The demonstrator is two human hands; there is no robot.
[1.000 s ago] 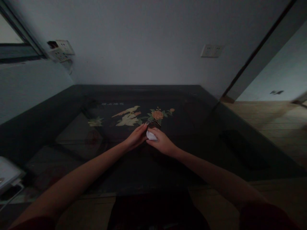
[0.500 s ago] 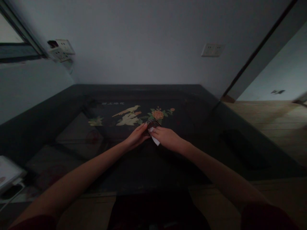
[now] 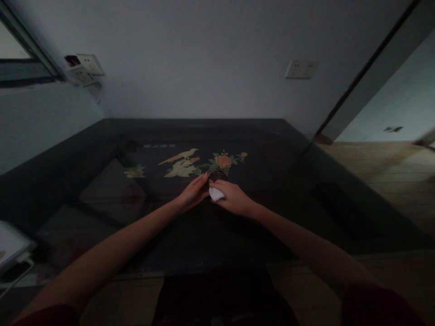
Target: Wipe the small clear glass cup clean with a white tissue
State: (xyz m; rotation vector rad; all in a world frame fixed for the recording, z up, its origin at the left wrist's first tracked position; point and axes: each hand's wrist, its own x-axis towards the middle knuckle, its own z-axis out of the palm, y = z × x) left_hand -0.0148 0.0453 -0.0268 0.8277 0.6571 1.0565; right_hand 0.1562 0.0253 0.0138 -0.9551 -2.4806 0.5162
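**Both hands on one small round thing, mid-table**

My left hand had the left side of a round thing, dark, with a shiny curved rim on its far edge. Fingers partly curled, tips against its side; thumb placement too dim to read. My right hand was closed to a pinch on a white scrap, bunched between thumb and fingers, a loose part hanging toward me. Paper or cloth, couldn't tell. Right fingertips overlapped the near side of the round thing, so much of it was hidden. Couldn't say what it was, or whether it touched the tabletop.

Location: over the middle of a dark glossy table, just on my side of a printed orange flower. A pale bird print sat left of that flower, with a line of characters beyond it, farther left.

Elsewhere: a white box with a white cable was at the left edge of view. A dark oblong shape showed on the right part of the table, too dim to identify. Sockets were on the far wall, more sockets near the left corner. Wood floor to the right.
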